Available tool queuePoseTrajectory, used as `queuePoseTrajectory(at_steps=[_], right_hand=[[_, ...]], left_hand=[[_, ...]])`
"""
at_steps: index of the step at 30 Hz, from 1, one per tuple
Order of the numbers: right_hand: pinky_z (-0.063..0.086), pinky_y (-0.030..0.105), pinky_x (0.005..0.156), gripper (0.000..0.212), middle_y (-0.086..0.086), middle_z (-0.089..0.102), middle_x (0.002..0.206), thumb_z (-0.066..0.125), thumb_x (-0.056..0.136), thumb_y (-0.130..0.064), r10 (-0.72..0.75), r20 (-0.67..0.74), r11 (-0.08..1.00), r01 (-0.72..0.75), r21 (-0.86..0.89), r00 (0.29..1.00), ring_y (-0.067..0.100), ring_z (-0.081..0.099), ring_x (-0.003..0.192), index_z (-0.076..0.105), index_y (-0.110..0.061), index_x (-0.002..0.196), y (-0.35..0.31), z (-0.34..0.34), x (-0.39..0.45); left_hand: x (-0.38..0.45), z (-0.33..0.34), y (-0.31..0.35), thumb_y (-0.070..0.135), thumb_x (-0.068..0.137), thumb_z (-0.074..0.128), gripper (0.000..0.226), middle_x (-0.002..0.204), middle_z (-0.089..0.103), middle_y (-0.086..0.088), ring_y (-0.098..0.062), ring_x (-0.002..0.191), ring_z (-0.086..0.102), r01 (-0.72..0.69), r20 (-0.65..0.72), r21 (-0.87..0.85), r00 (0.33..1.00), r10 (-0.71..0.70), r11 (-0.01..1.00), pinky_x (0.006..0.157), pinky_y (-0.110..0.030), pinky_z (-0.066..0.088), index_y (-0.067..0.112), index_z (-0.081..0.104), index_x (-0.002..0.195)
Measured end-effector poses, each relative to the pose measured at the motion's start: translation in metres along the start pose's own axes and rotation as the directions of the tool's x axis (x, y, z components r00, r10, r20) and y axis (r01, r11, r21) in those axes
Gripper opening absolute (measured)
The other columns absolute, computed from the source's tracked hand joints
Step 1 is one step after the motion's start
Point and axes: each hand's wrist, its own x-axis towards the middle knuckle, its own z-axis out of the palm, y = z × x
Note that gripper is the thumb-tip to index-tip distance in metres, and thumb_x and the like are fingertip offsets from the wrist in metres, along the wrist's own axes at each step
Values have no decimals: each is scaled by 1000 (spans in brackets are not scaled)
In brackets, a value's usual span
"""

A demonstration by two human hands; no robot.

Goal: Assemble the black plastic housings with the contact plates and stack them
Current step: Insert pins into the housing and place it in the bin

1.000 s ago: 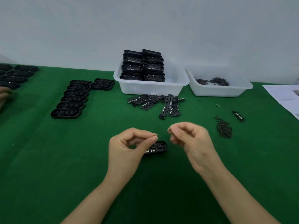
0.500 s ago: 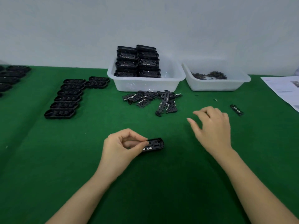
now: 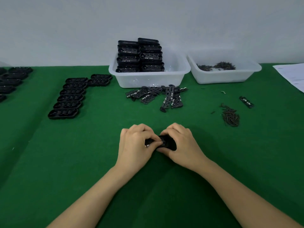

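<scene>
A black plastic housing [image 3: 166, 142] sits between both hands near the middle of the green table. My left hand [image 3: 134, 143] grips its left end with curled fingers. My right hand [image 3: 181, 145] curls round its right end, thumb on top. Most of the housing is hidden by the fingers. A loose pile of black contact plates [image 3: 158, 96] lies beyond the hands. A row of black housings [image 3: 69, 97] lies at the left. More housings [image 3: 139, 55] are stacked in a white bin [image 3: 148, 78].
A second white bin [image 3: 223, 76] at the back right holds small dark screws. A heap of screws [image 3: 230, 116] and one single contact plate [image 3: 246, 101] lie at the right. Papers [image 3: 292, 76] lie at the far right. More housings [image 3: 11, 79] sit at the far left.
My right hand had reached out toward the screw heap on the right and has come back to the housing. Both hands now hold it. My left hand kept its hold throughout.
</scene>
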Motion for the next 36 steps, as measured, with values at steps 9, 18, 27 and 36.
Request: queuePoseTrajectory(at_steps=[9, 18, 27, 36], right_hand=[[34, 29, 83, 41, -2, 52, 99, 73, 72, -38, 8, -15, 999, -7, 32, 1000, 14, 49, 93, 61, -14, 103, -2, 0, -1], [37, 29, 83, 41, -3, 53, 98, 72, 72, -38, 13, -9, 999, -12, 35, 1000, 12, 50, 90, 61, -14, 102, -4, -1, -1], [37, 28, 82, 38, -2, 51, 100, 74, 71, -31, -2, -27, 999, 3, 45, 1000, 12, 48, 88, 59, -14, 101, -5, -1, -2], [38, 32, 87, 33, -8, 52, 98, 70, 76, -36, 16, 33, 983, -22, 183, 999, 8, 48, 91, 57, -20, 102, -1, -5, -2]], left_hand=[[4, 3, 1, 28, 68, 80, 10, 77, 61, 13, -15, 81, 53, -34, 28, 99, 999, 32, 995, 71, -31, 28, 33, 70, 69], [6, -1, -5, 38, 71, 76, 11, 78, 62, 14, -14, 83, 51, -87, 69, 81, 994, 81, 993, 74, -34, 28, 41, 73, 81], [-4, -13, -34, 40, 65, 80, 54, 106, 58, 10, -8, 102, 53, -84, 122, -12, 989, 85, 996, 86, -33, 36, 27, 63, 115], [-9, -9, -39, 38, 67, 79, 39, 91, 65, 15, -10, 85, 59, -122, 58, 37, 991, 119, 992, 74, -30, 38, 27, 69, 102]])
